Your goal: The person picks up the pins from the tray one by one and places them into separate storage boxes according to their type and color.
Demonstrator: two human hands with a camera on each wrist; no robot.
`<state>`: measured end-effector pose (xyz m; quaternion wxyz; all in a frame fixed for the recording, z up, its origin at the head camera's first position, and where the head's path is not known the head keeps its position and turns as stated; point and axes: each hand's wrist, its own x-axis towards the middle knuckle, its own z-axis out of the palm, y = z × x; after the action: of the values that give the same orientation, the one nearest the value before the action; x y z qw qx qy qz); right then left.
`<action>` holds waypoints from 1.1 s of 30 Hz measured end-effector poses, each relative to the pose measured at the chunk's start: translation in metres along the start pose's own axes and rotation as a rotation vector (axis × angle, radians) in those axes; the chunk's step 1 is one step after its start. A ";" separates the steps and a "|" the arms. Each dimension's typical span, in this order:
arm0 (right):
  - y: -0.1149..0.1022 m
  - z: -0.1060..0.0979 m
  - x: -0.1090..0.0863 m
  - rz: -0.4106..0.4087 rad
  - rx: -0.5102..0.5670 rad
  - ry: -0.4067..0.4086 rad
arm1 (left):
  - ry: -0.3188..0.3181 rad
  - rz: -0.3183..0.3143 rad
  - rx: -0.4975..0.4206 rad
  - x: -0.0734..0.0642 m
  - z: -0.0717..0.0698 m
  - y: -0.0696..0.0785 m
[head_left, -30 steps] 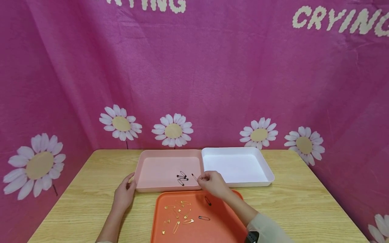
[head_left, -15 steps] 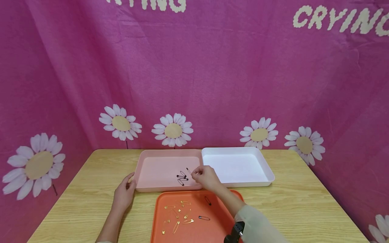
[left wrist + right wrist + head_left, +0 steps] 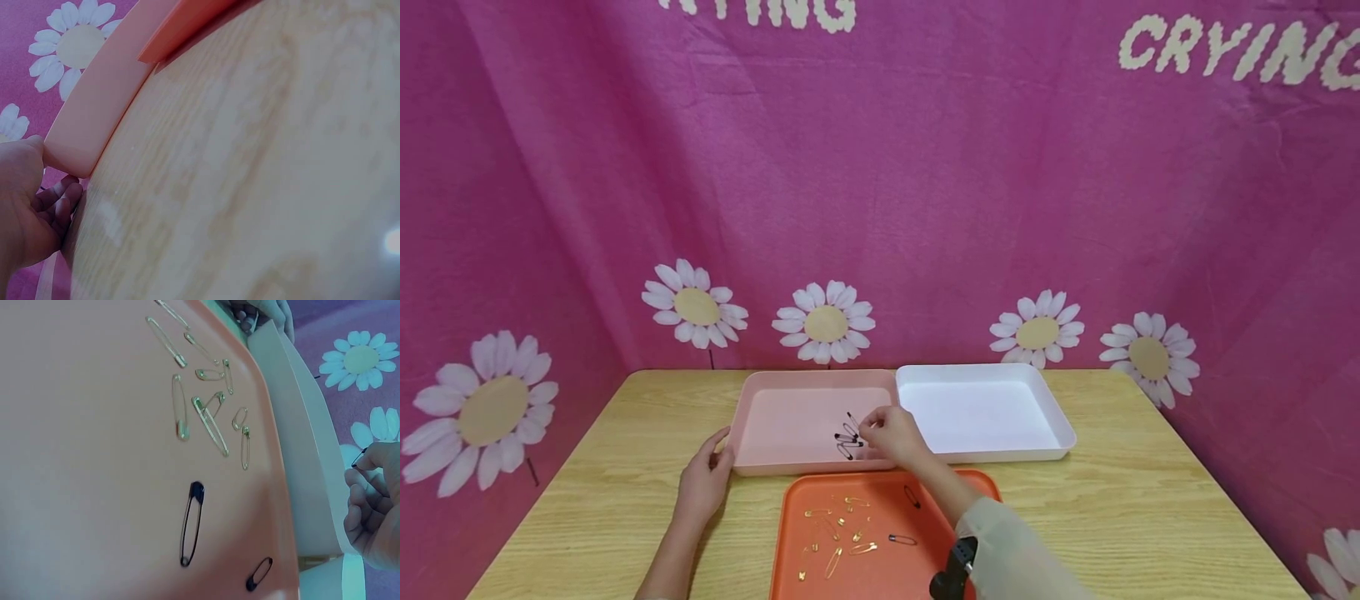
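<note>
My right hand (image 3: 893, 435) is over the right part of the pink tray (image 3: 790, 408), pinching a black safety pin (image 3: 359, 457) between thumb and finger. Just below it, several black safety pins (image 3: 847, 444) lie bunched on that tray's floor. My left hand (image 3: 703, 483) touches the tray's left side; in the left wrist view its fingers (image 3: 65, 200) lie by the corner, loosely bent. On the orange tray (image 3: 872, 579) are several gold safety pins (image 3: 833, 562) and two black ones, a larger pin (image 3: 192, 525) and a smaller pin (image 3: 259, 575).
A white tray (image 3: 977, 417) stands against the pink tray's right side. The orange tray lies in front of both on a wooden table (image 3: 1135, 517). Behind the table hangs a magenta cloth (image 3: 925, 208) with daisies. A dark wrist device (image 3: 955, 568) sits at my right sleeve.
My right hand has moved left over the pink tray, carrying the black safety pin toward the bunched ones. My left hand has stayed at the tray's side.
</note>
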<state>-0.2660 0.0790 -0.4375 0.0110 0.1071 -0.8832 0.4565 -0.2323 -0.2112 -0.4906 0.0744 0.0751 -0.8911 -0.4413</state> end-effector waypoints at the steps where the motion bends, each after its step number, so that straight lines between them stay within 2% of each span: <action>1: -0.001 0.001 0.001 0.002 -0.007 0.003 | -0.002 0.000 -0.001 0.000 0.000 0.000; 7: -0.002 0.006 0.006 -0.003 -0.038 0.021 | -0.006 0.002 -0.004 -0.001 -0.001 0.000; 13: 0.002 0.010 0.010 0.005 -0.118 0.021 | 0.001 0.000 -0.008 0.000 -0.001 0.000; 18: 0.004 0.014 0.013 0.045 -0.159 0.001 | 0.004 -0.002 -0.016 0.001 0.000 -0.002; 23: 0.003 0.019 0.014 0.082 -0.164 -0.030 | 0.005 -0.014 -0.012 0.001 0.001 -0.002; 33: 0.000 0.023 0.017 0.088 -0.174 -0.040 | 0.002 -0.017 -0.003 0.001 0.001 -0.001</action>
<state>-0.2810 0.0570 -0.4491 -0.0175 0.0759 -0.9233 0.3760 -0.2334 -0.2117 -0.4918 0.0716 0.0830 -0.8896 -0.4434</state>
